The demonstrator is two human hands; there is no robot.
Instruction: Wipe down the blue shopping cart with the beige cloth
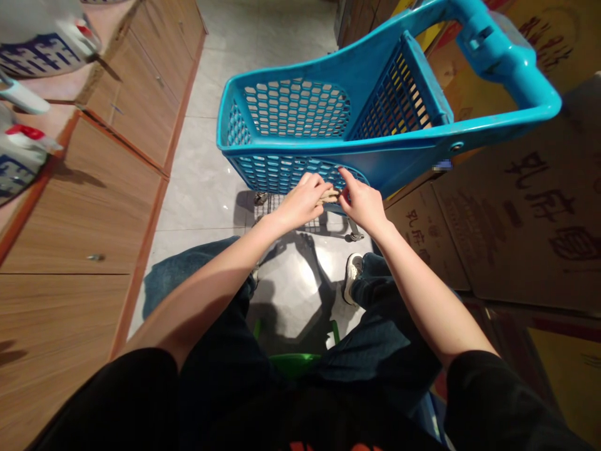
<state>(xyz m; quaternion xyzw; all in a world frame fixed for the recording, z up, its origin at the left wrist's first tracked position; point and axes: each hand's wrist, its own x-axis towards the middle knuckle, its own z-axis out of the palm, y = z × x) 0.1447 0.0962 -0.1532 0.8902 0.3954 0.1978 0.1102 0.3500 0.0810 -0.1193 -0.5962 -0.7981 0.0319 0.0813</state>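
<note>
A blue plastic shopping cart with honeycomb-patterned sides stands just beyond my hands. Close against its near side, my left hand has its fingers closed on a small crumpled beige cloth. At the other end of that cloth is my right hand, thumb and curled fingers pinching it, with the index finger stretched toward the cart's side. Whether either hand touches the cart I cannot tell. Most of the cloth is hidden by my fingers.
Wooden cabinets line the left, with white jugs on top. Cardboard boxes are stacked along the right. Below me is part of a green seat. Grey tiled floor runs between the cabinets and boxes.
</note>
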